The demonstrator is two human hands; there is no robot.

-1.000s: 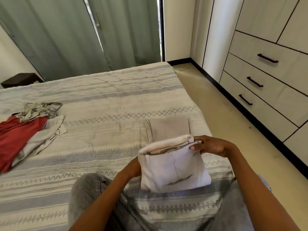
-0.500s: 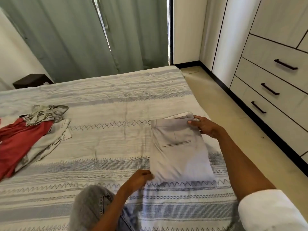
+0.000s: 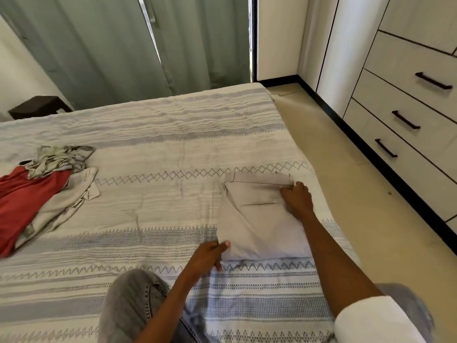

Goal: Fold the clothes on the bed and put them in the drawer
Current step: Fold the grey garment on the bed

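The folded beige trousers (image 3: 257,219) are laid flat on the bed (image 3: 160,134), near its right edge, with the long axis running away from the person and the waistband end pointed toward the far side of the bed. The near left corner is pinched by the left hand (image 3: 210,254), thumb on top and fingers curled under the fold. The far right corner, at the waistband, is pressed down by the right hand (image 3: 296,196), its fingers bent over the edge of the cloth. One second earlier the same bundle was held upright off the bed between both hands; it has since been lowered and flattened. A heap of unfolded clothes (image 3: 42,191), red and grey, is seen well apart at the left. The closed drawers (image 3: 405,134) stand at the right.
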